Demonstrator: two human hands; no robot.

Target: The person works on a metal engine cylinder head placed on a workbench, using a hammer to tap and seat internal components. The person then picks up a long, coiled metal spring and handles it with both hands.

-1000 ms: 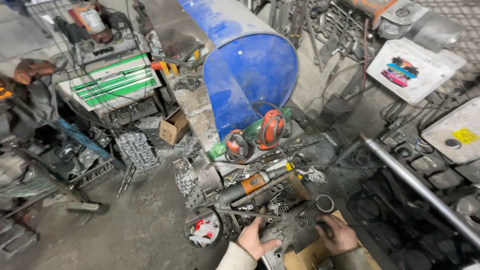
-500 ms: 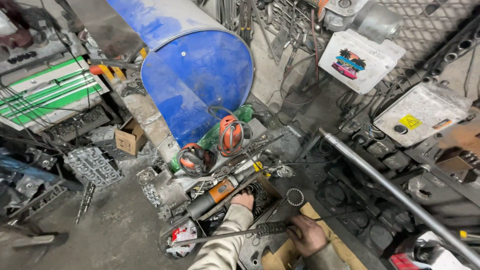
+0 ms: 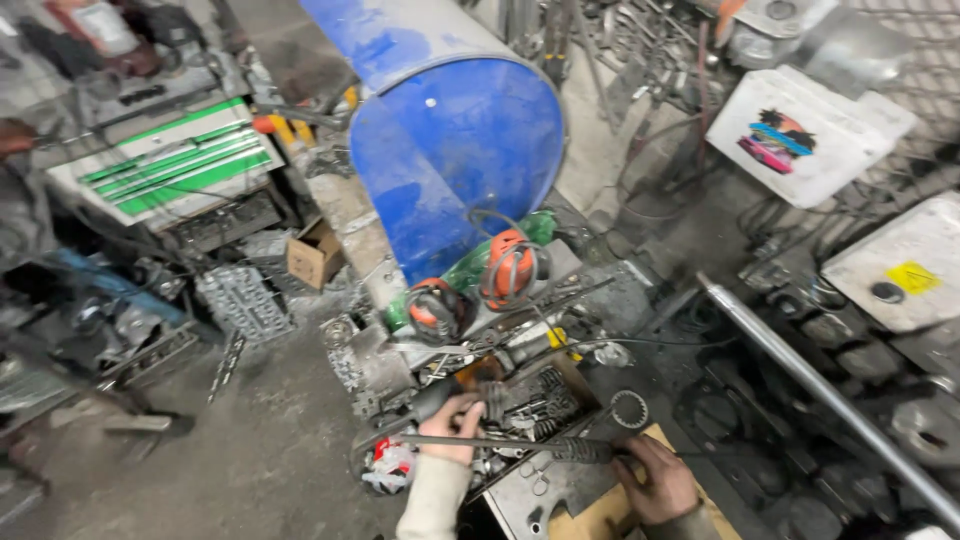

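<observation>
Landmark: a blue drum [image 3: 450,150] is laid on its side at the top centre; every place below is given from it.
Left hand: the left hand [image 3: 452,425] is seen well below the drum's open end, its fingers curled around the dark body of a power tool [image 3: 425,402].
Right hand: the right hand [image 3: 655,480] is placed below and to the right of the drum, its fingers closed around the ribbed grip of a long thin rod [image 3: 500,443].
Rod: it is held level, well below the drum, and runs from the right hand leftward under the left hand.
Tool tray: a box of metal parts [image 3: 535,400] is set just under both hands, below the drum.
Ear defenders: an orange pair [image 3: 478,285] is laid directly below the drum's mouth, above the tray.
Ring: a toothed metal ring [image 3: 629,409] is seen just beside the rod, below and right of the drum.
Pipe: a grey pipe [image 3: 820,385] is slanted far to the drum's lower right.
Cardboard box: a small open one [image 3: 315,253] is found to the drum's lower left.
</observation>
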